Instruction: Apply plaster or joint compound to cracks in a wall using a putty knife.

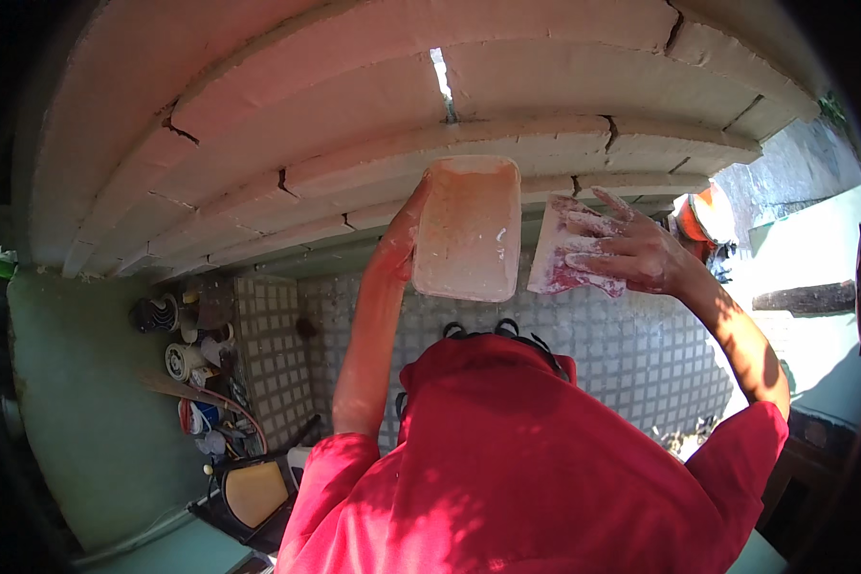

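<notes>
Left hand (407, 251) clamped on the left edge of a rectangular plastic tub (469, 234), held out before the pale boarded surface (354, 105). Right hand (646, 253), paste-smeared, fingers fanned across a flat scraper (548, 251), pinching it just beside the tub's right side; thumb placement unclear.

A red shirt (545, 469) is worn, pretty loose, with the left sleeve (333, 478) and right sleeve (744, 454) both cut short around the elbow and some sunny speckles thrown across the fabric. Both forearms (362, 354) are left bare, and the right hand (646, 256) is properly smeared with whitish, pasty stuff, mostly along the fingers (598, 262), while the left hand (409, 232) is only partly visible. A thin black strap or cable (549, 354), can't be told which, is spotted around the shirt's far edge.
</notes>
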Available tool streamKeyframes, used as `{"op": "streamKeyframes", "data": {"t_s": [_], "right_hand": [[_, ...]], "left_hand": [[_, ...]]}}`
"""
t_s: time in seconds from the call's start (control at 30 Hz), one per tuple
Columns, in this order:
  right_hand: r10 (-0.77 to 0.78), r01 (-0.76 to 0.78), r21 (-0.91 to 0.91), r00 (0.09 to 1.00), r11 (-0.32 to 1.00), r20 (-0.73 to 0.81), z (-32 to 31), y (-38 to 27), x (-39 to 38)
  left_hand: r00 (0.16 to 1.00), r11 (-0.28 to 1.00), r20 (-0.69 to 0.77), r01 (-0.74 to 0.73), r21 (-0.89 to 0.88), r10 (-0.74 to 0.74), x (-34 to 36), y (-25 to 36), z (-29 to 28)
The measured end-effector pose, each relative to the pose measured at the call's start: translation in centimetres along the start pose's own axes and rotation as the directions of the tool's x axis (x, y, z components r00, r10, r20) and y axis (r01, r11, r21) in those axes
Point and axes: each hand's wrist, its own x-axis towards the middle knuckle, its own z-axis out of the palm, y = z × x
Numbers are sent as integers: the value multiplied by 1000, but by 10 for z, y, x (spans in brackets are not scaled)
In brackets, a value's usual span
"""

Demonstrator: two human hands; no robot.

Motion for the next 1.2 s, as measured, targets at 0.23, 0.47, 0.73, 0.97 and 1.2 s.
{"op": "streamKeyframes", "data": {"t_s": [0.23,0.47,0.73,0.97,1.2], "right_hand": [[702,-448,541,463,712,-541,19,25,-12],[416,-363,458,-191,811,-889,-1,50,90],[328,-501,325,-85,802,-941,31,43,207],[529,-412,503,-57,760,-847,24,13,173],[397,-630,380,-122,678,-910,-14,55,132]], "left_hand": [[999,998,43,3,-69,0,-6,-3,-1],[998,988,36,-47,-147,52,1,-28,-18],[991,985,-98,-107,-136,95,-4,-46,-36],[970,982,-219,-136,-134,105,-24,-58,-52],[975,975,-200,-137,-173,101,-34,-56,-59]]}}
